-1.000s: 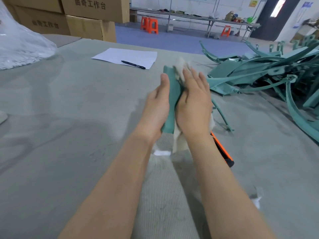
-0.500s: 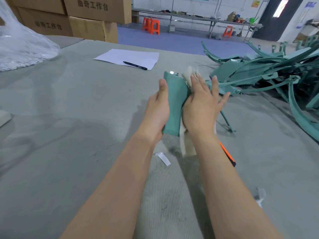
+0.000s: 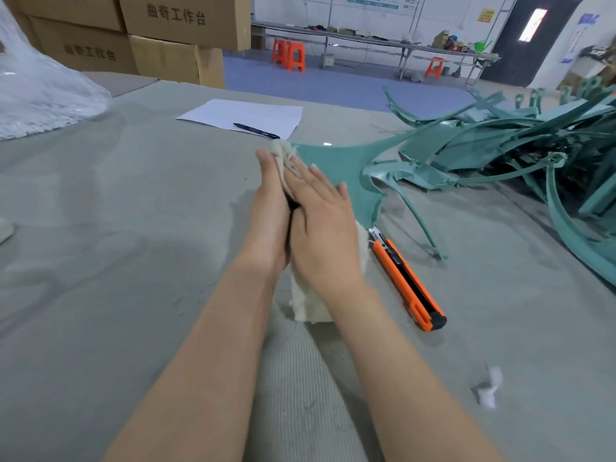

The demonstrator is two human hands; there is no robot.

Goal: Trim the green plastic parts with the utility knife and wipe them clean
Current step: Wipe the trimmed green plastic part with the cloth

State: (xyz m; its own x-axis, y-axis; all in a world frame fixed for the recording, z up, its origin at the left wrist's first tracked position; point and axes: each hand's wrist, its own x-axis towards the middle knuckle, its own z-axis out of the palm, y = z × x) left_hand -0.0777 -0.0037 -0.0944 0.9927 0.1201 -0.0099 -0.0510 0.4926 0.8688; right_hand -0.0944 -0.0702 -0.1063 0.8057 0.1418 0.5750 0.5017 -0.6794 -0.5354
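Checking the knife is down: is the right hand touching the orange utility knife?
Apart. Head view: the utility knife lies on the table, a strip of white cloth showing between it and the right hand.

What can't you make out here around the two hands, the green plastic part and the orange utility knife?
Head view: the left edge of the flat green plastic part is hidden between the left hand and the right hand.
Head view: the middle of the frayed white cloth lies under the right hand.
Head view: the pile of green plastic parts is cut off by the right edge.
Head view: small white scrap, blurred.
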